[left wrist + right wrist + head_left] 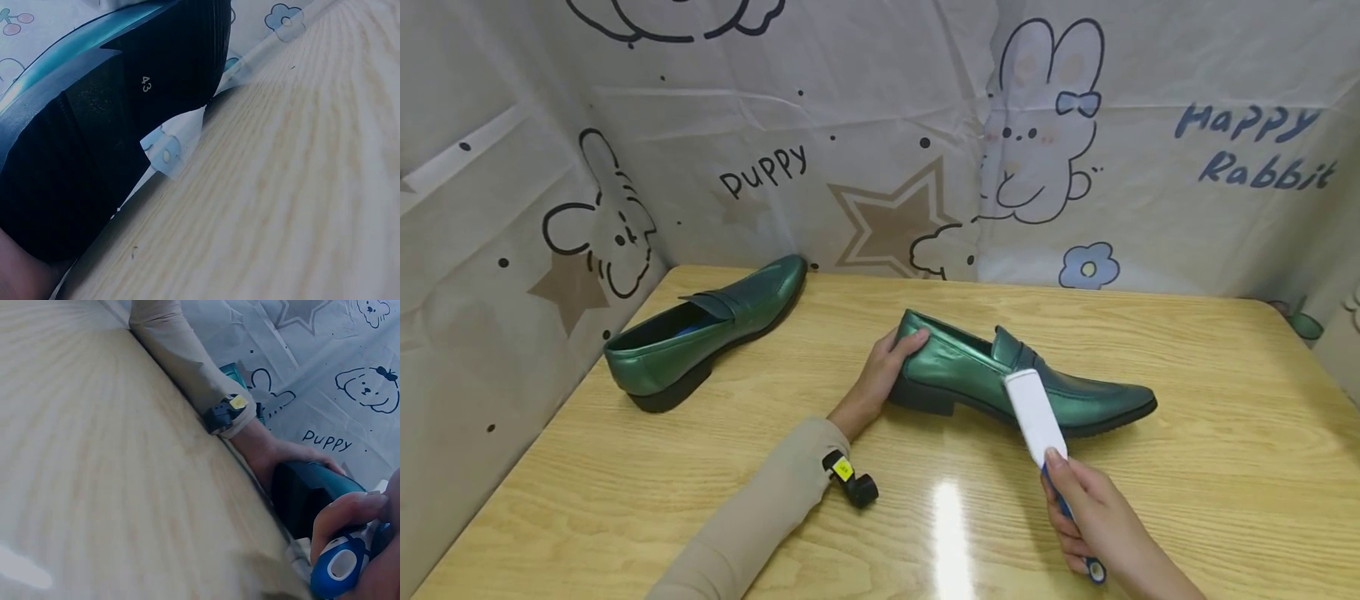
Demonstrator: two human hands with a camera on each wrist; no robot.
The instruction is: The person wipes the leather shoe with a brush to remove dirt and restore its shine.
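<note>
"puppy" [763,172], "Happy Rabbit" [1257,147] on printed cloth [865,75], "43" [145,84] on shoe sole [178,69]

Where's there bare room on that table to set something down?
Free: the table right of the held shoe, and between the other shoe and the left sleeve. Crowded: around the held shoe, with left hand, right hand and white tool.

A pale cloth [880,67] printed with a rabbit [1045,137], brown stars [898,223] and a blue flower [1088,267] hangs behind the wood-grained worktop [1240,367], which bears a bright streak of glare [951,542]. The green shape [1306,326] near the far right corner is perhaps more print.
</note>
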